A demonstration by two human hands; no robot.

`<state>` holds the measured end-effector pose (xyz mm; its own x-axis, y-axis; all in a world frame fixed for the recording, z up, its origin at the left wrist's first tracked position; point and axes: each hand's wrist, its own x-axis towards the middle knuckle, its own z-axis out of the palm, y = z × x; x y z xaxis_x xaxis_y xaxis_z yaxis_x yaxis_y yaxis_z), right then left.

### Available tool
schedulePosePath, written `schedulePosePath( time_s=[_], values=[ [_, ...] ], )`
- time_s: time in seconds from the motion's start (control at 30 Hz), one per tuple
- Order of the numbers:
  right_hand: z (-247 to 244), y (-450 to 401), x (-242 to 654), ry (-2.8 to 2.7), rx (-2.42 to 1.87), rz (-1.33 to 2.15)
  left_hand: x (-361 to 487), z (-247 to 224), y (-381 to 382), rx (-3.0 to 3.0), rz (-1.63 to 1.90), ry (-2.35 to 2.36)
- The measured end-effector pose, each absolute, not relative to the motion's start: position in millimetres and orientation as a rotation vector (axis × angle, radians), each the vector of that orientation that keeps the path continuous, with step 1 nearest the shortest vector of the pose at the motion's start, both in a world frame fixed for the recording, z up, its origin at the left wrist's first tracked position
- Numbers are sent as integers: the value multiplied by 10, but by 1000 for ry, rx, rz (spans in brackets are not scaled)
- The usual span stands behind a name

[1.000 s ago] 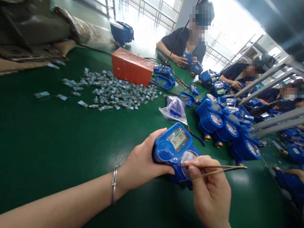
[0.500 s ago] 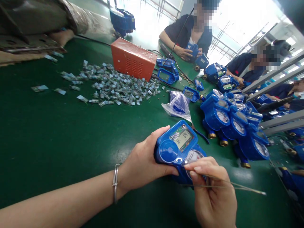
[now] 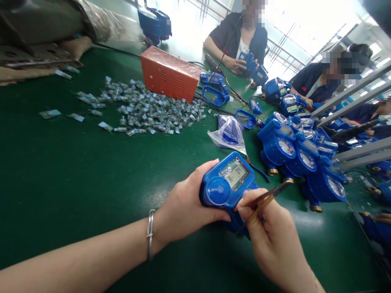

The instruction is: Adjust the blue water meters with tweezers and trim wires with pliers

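A blue meter (image 3: 217, 190) with a lit display window and a round blue cap is tilted in front of me. My left hand (image 3: 189, 201) is wrapped round its left side, thumb along the lower edge. My right hand (image 3: 270, 232) is closed on a pair of metal tweezers (image 3: 267, 197), which point up to the right and down to the left. Its fingertips are at the meter's lower right part and cover most of the round dial there. What the tweezers' lower end touches cannot be made out.
Many small clear-wrapped parts (image 3: 159, 112) lie before an orange box (image 3: 169, 75). Right of them are a plastic bag (image 3: 228, 132), pliers (image 3: 259, 171) and a cluster of blue meters (image 3: 301, 152). Other people (image 3: 241, 40) sit across the green table (image 3: 76, 183), some holding meters.
My right hand has turned the tweezers, which pointed right and slightly down and now point up to the right. The hand now covers more of the dial. My left hand keeps its hold.
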<state>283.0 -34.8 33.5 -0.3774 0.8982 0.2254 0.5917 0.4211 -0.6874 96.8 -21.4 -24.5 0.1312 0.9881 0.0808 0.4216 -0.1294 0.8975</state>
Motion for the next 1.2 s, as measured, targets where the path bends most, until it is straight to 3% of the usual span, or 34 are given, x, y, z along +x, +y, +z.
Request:
schedulePosePath(
  time_s=[0.23,0.4,0.7,1.2],
  values=[
    [329,-371,2843,-2016,-1391,743,1046,-276,-264,1574,1042,1402],
    [324,-380,2831,-1982,-1410,749,1115,-212,-549,978,1070,1434],
    [306,-374,2843,-1967,-1387,802,1217,60,-820,-3,942,1093],
    [269,-419,2938,-1809,-1165,995,1365,-259,-666,48,662,756]
  ],
)
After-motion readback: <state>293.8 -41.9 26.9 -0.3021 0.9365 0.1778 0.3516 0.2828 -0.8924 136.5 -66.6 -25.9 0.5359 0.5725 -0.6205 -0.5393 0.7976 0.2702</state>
